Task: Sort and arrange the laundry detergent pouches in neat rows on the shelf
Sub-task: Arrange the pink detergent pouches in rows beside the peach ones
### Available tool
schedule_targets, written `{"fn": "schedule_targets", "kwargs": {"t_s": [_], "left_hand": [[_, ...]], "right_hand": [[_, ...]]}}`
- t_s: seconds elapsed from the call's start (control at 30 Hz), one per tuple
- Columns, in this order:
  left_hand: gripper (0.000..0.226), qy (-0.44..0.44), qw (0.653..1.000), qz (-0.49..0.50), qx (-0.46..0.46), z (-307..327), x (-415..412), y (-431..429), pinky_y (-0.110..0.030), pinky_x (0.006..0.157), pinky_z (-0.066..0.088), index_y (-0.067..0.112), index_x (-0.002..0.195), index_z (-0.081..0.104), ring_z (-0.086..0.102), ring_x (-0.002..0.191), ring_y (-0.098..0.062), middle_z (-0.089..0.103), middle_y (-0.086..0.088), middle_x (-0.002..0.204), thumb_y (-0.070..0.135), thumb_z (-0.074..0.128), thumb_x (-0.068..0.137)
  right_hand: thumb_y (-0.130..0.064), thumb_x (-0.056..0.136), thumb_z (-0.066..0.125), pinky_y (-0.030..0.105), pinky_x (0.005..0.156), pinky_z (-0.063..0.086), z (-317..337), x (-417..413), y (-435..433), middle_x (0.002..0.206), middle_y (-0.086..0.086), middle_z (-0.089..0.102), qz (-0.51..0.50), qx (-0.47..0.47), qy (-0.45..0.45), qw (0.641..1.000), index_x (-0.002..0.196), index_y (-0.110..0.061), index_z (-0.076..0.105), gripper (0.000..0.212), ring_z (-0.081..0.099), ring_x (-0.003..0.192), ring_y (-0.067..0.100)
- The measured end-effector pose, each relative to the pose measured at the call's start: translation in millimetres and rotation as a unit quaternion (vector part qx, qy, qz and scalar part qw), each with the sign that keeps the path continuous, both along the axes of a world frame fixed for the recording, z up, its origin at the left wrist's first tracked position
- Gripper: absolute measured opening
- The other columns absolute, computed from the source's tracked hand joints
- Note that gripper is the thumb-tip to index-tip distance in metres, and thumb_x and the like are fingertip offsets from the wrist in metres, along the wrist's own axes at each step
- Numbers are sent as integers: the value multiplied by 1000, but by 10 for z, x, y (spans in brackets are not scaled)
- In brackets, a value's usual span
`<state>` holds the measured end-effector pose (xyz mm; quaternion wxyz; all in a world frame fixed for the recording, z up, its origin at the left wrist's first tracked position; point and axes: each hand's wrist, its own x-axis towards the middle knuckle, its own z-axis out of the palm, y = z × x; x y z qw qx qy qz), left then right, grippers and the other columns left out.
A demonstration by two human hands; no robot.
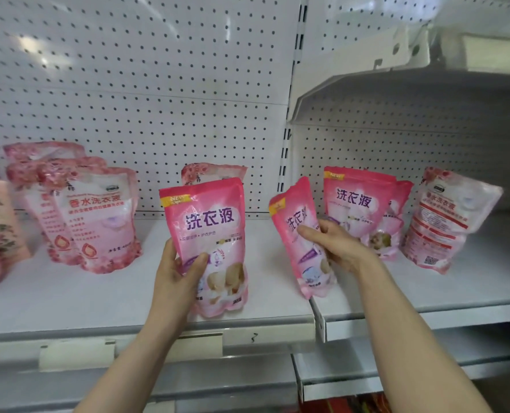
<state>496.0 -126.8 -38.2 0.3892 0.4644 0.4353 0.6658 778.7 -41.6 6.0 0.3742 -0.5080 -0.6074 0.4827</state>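
shelving of white metal (pixel 98 299) fills the head view, backed by a white perforated back panel (pixel 158 84). the left hand (pixel 177 269) grips a deep-pink glossy plastic pouch with purple lettering (pixel 209 228) by its lower left side, thumb curled across the front. this pouch is upright, face to the camera, with its base near the shelf's front edge. the right hand (pixel 334 245) holds a second deep-pink pouch (pixel 295 234) of the same kind, thumb on the front and fingers curled round its right edge. it tilts, turned partly sideways, over the seam between the two shelf sections. just behind that hand two more deep-pink pouches (pixel 358 201) stand upright, one behind the other. a pale pink translucent pouch (pixel 447 219) leans at far right. a cluster of pale pink pouches (pixel 98 222) stands at left, and one more pale pouch (pixel 215 172) shows behind the left-held one.
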Motion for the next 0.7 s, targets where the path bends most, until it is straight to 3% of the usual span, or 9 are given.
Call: {"fn": "schedule_targets", "kwargs": {"t_s": [0.17, 0.33, 0.53, 0.7], "left_hand": [[40, -40, 999, 13, 8, 6, -105, -81, -31, 73, 59, 20, 124, 52, 70, 96, -22, 71, -6, 110, -2, 56, 92], [45, -62, 997, 32, 14, 23, -266, -160, -30, 73, 59, 17, 132, 47, 70, 99, -22, 69, -6, 114, -3, 54, 92], [41, -81, 996, 40, 17, 83, -638, -355, -46, 86, 56, 24, 123, 52, 67, 104, -30, 69, -8, 117, -3, 54, 93], [45, -86, 995, 44, 26, 116, -1175, -613, -34, 73, 59, 16, 130, 46, 71, 95, -24, 69, -9, 114, -7, 52, 92]], "right_hand": [[-65, 58, 83, 51, 92, 55, 10, -89, 50, 102, 6, 77, 12, 2, -73, 997, 113, -17, 66, 75, 74, 94, 28], [-40, 75, 79, 44, 78, 61, 117, -388, 12, 91, 3, 77, -68, 62, -28, 995, 109, -21, 64, 42, 76, 75, 21], [-47, 70, 84, 51, 84, 59, 196, -971, -232, 113, 1, 74, -112, 118, 69, 984, 115, -24, 65, 54, 75, 91, 22], [-15, 78, 82, 46, 78, 61, 120, -1667, -653, 95, 4, 78, -88, 133, 130, 979, 101, -21, 69, 28, 76, 84, 24]]}}
